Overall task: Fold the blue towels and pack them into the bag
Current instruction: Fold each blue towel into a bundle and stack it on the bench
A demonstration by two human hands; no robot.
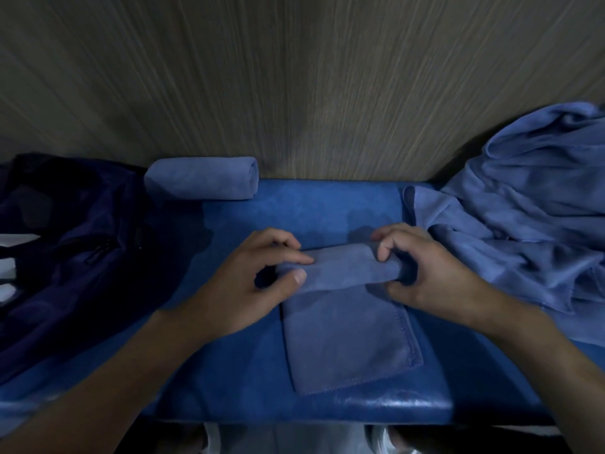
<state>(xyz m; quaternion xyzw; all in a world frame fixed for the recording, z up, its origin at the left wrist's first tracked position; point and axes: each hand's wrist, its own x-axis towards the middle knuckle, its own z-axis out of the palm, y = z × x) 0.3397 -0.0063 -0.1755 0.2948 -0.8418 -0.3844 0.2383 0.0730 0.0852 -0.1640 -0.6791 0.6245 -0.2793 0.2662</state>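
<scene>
Head view — left hand [262, 276] and right hand [422, 273] pinch the half-rolled blue towel [343, 290] — its tail flat.

Left hand [258, 273]: palm down, fingers curled, thumb underneath, pinching the left end of a rolled towel [340, 268]. Left forearm: bare, entering from the lower left corner. Right hand [425, 270]: palm down, fingers bent over the roll's right end, thumb pressed below it. Right forearm: bare, entering from the lower right.
</scene>
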